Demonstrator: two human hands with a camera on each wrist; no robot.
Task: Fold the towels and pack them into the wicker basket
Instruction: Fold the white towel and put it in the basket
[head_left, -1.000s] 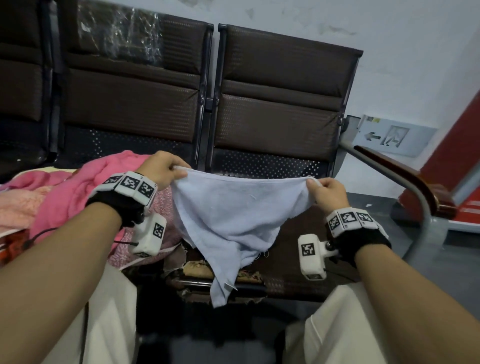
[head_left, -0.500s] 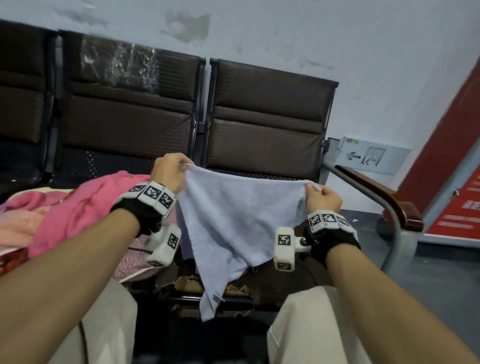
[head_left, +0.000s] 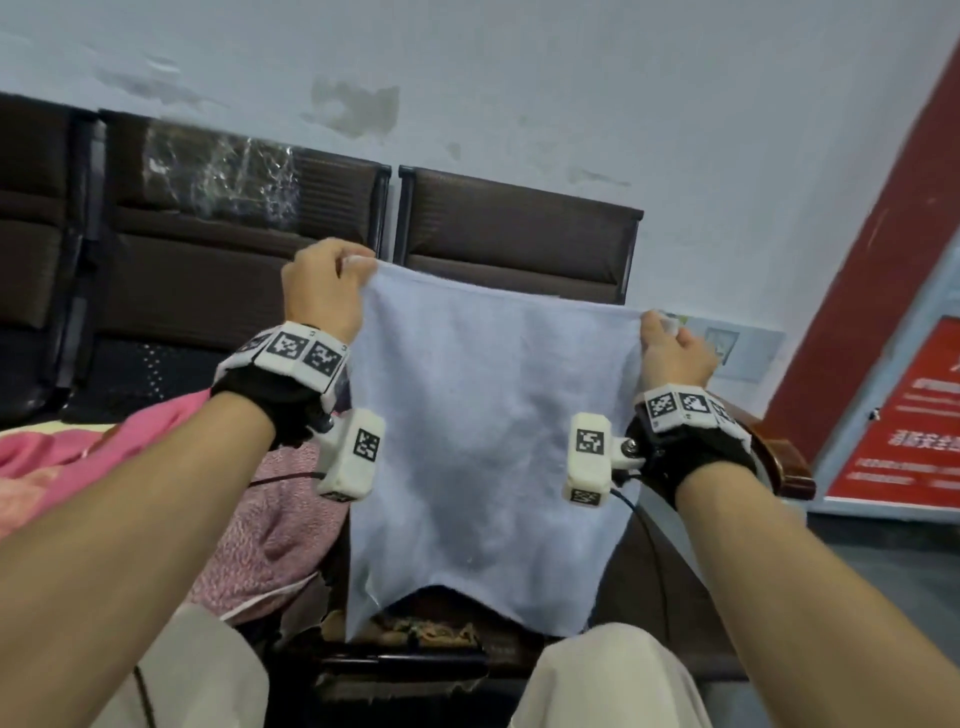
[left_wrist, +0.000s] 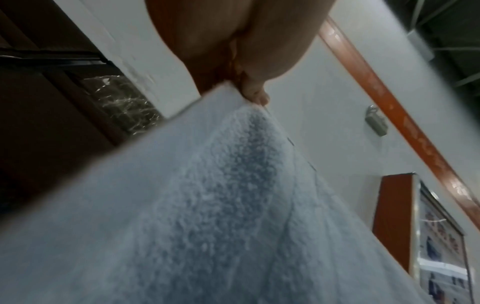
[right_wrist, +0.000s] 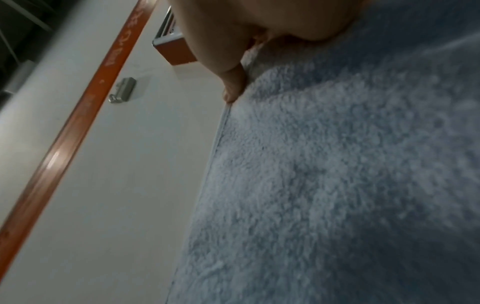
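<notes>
A pale blue towel (head_left: 483, 436) hangs spread out in the air in front of me, over my knees. My left hand (head_left: 332, 280) pinches its upper left corner and my right hand (head_left: 670, 343) pinches its upper right corner. The top edge runs taut between them and the lower edge hangs free above the seat. Both wrist views are filled by the towel's fluffy surface (left_wrist: 233, 205) (right_wrist: 337, 185), with the pinching fingers (left_wrist: 255, 92) (right_wrist: 233, 86) at the top. A wicker basket (head_left: 426, 631) peeks out below the towel's lower edge, mostly hidden.
A pile of pink towels (head_left: 104, 467) lies on the seat at my left. Dark brown chairs (head_left: 519, 234) stand in a row against the pale wall. A wooden armrest (head_left: 784, 462) is just behind my right wrist. A red pillar (head_left: 893, 249) stands on the right.
Both hands have lifted the towel higher and pulled its top edge taut, so it now hangs flat and spread instead of drooping to a point. My view has tilted upward.
</notes>
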